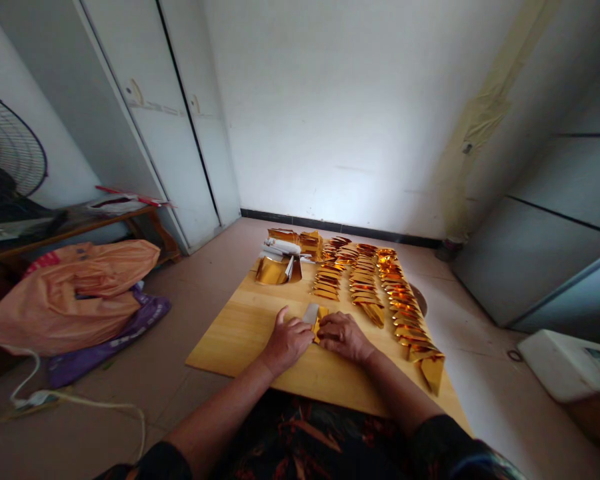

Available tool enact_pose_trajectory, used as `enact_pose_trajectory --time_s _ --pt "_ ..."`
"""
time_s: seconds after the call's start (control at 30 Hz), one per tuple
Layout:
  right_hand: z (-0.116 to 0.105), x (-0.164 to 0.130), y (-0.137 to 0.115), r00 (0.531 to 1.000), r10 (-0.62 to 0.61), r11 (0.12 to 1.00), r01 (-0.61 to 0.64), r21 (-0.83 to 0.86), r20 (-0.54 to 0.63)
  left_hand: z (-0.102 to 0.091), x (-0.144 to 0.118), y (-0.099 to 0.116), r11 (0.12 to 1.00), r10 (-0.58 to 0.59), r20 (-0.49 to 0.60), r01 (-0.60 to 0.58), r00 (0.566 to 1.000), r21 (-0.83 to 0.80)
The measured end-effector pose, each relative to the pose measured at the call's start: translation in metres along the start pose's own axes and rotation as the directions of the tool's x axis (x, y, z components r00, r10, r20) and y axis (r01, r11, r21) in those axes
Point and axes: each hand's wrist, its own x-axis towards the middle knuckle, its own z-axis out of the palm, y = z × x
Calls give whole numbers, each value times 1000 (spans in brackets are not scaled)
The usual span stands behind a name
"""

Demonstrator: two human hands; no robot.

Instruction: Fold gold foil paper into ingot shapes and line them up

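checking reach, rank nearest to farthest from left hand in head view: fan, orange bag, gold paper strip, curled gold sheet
1. gold paper strip, at left hand
2. curled gold sheet, ahead
3. orange bag, left side
4. fan, far left

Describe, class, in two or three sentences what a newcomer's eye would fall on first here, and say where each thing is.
The shiny rows of folded gold pieces stand out first, running along the right part of the wooden tabletop. Next come the left hand and right hand, meeting at a small gold-and-grey piece near the middle. Off to the table's left sits a bulky orange bag.
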Motion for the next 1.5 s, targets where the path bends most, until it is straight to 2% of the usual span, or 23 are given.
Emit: enact_pose_trajectory --time_s 0.13,0.3,0.43,0.6,0.77,0.93,1.17,1.33,1.5 --pt "-1 -3 4 999 -33 999 33 33 -6 3 -1 -2 1000 0 -47 -1 999 -25" --pt "2 0 7 999 -36 999 36 17 3 -6 2 2 997 -7 -36 5 999 -76" --pt "6 5 12 999 -44 998 45 50 -30 -10 4 4 999 1 -11 -2 1000 -39" --pt "5 5 14 997 -65 983 73 171 -52 -7 4 5 999 27 -3 -27 1000 38" --pt "3 3 15 995 -42 974 60 220 -88 -6 4 5 1000 -5 -31 5 1000 13" --pt "5 3 11 994 -79 993 84 79 -73 -6 5 4 996 -72 -19 71 997 -44" --pt "5 3 0 991 -123 984 115 -139 -54 -9 1 2 995 -54 -11 53 998 -88" --pt "3 5 -5 988 -153 957 148 -250 -1 -14 -3 1 984 -87 47 93 995 -154" --pt "5 5 -4 987 -161 947 156 -281 5 -18 -7 -4 991 -23 89 35 996 -132"
